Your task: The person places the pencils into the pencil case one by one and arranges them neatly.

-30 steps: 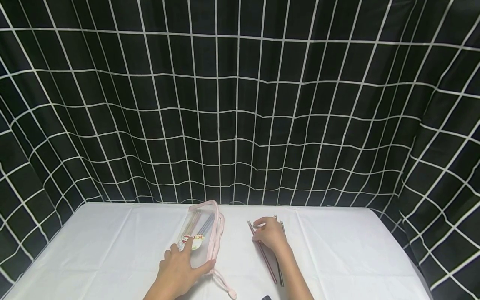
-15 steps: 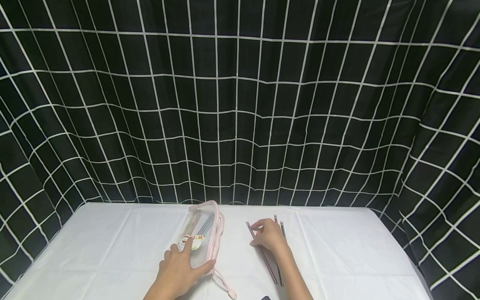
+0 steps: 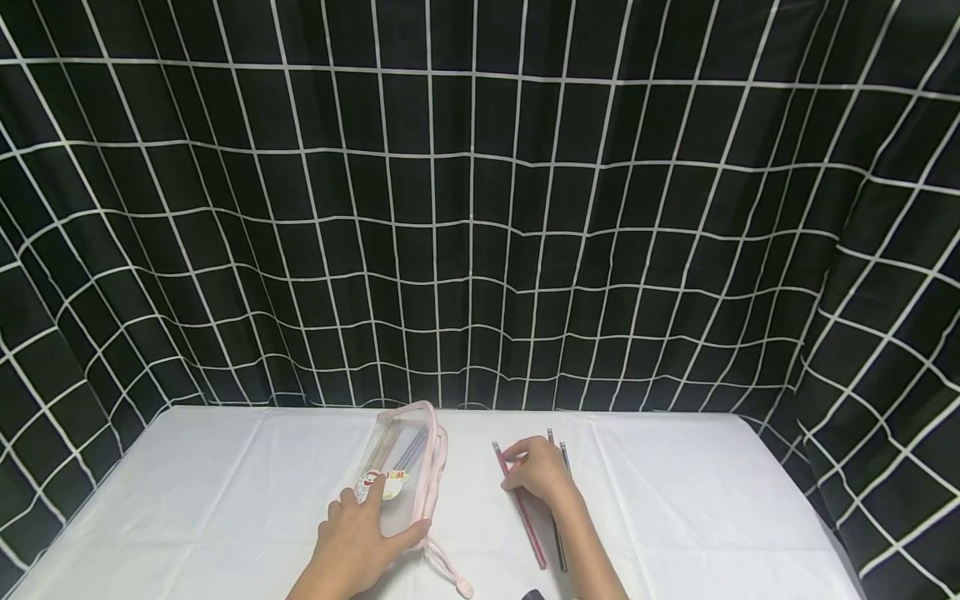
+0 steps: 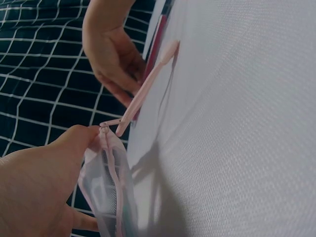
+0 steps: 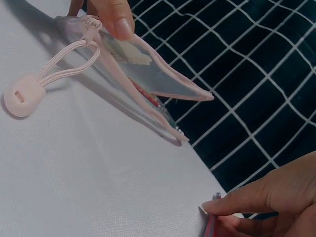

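My left hand (image 3: 352, 533) holds a clear zip pencil pouch (image 3: 405, 504) with pink trim, thumb at the zip end and index finger over the printed sticker. The pouch mouth gapes along the zip in the right wrist view, and several pencils (image 3: 408, 454) lie inside. With thumb and fingertips, my right hand (image 3: 542, 473) pinches a red pencil (image 3: 531, 529) near its far end, close over the white table. Two dark pencils (image 3: 559, 542) lie partly hidden under my right wrist and forearm.
A pink cord pull (image 3: 453, 577) hangs off the pouch's near end onto the white tablecloth (image 3: 675, 500). A small dark object (image 3: 533, 595) shows at the bottom edge. Behind the table hangs a black curtain (image 3: 480, 250) with a white grid.
The red pencil's near end has swung slightly left, away from the dark pencils, and it looks brighter red. My right fingers have shifted slightly left. My left hand and the pouch have stayed put.
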Tool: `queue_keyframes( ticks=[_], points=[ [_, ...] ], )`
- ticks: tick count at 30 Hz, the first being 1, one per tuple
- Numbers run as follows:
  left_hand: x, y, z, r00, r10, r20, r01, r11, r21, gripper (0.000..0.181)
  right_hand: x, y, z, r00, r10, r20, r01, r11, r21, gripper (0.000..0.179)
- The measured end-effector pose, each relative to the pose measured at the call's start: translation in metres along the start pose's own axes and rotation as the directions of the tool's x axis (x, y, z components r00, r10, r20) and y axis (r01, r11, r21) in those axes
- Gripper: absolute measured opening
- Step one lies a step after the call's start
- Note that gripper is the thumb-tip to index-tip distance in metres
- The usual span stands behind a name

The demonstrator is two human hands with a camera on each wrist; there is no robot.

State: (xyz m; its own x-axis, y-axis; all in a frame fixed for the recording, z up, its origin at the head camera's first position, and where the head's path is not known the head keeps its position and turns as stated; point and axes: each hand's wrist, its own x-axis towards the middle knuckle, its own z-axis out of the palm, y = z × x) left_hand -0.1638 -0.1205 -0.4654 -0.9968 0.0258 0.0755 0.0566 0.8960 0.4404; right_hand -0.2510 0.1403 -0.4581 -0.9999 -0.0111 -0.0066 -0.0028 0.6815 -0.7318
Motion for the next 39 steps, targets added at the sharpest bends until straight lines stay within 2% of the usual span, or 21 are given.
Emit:
queue_keyframes(
  ticks=[9, 20, 30, 39],
  points=[
    [-0.0003, 0.0002, -0.0006, 1.0, 0.011, -0.019, -0.011, 1.0, 0.006, 0.099, 0.0001, -0.0022, 0.001, 0.999, 0.041, 0.0, -0.041, 0.998, 0.047, 0.04],
    [0.0007, 0.0002, -0.0014, 1.0, 0.01, -0.013, -0.009, 1.0, 0.01, 0.099, -0.001, -0.0053, -0.0009, 0.995, 0.088, 0.046, -0.094, 0.985, 0.143, 0.043],
    [0.0005, 0.0007, -0.0017, 1.0, 0.008, -0.013, -0.008, 1.0, 0.012, 0.099, 0.0004, -0.006, 0.0021, 0.992, 0.115, 0.045, -0.123, 0.961, 0.247, 0.046],
    [-0.0003, 0.0, -0.0008, 1.0, 0.009, -0.016, -0.009, 1.0, 0.013, 0.1, -0.0002, -0.0074, 0.0018, 0.991, 0.122, 0.063, -0.136, 0.918, 0.373, 0.046]
  ],
)
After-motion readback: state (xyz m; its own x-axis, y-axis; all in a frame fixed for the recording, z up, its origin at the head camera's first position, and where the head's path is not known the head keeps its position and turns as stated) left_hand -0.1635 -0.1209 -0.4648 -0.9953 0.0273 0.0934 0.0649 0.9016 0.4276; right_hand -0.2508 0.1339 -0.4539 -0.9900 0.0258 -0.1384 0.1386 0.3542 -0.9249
